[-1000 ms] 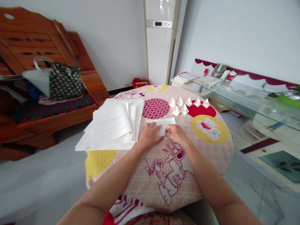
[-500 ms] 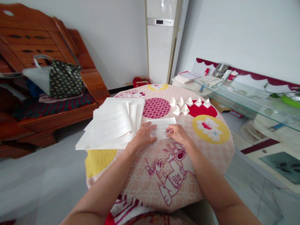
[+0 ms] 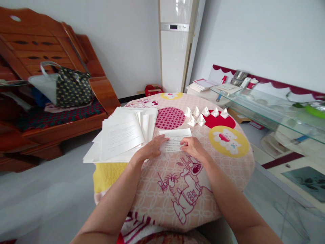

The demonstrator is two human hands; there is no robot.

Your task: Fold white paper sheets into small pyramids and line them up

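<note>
A small printed sheet of paper (image 3: pixel 174 140) lies flat on the cloth-covered round table (image 3: pixel 162 196). At its left edge is my left hand (image 3: pixel 152 147), open, with a finger stretched out onto the paper. My right hand (image 3: pixel 194 147) has its fingers closed at the paper's right edge, thumb and fingertips pinched together there. Just left of my left hand rests a loose stack of larger printed sheets (image 3: pixel 122 134). Beyond the small sheet, several folded white paper shapes (image 3: pixel 201 120) stand in two rows, partly on a red patch of the cloth.
A glass-topped stand (image 3: pixel 266 112) with containers runs along the right. On the left, a wooden bench (image 3: pixel 61 135) carries a patterned bag (image 3: pixel 72 88). A tall white air conditioner (image 3: pixel 174 57) rises behind the table, near a red bag (image 3: pixel 153 90) on the floor.
My left hand has slid a little left and toward me, baring more of the sheet's left side. My right hand stays at the right edge. The folded shapes have not moved.
</note>
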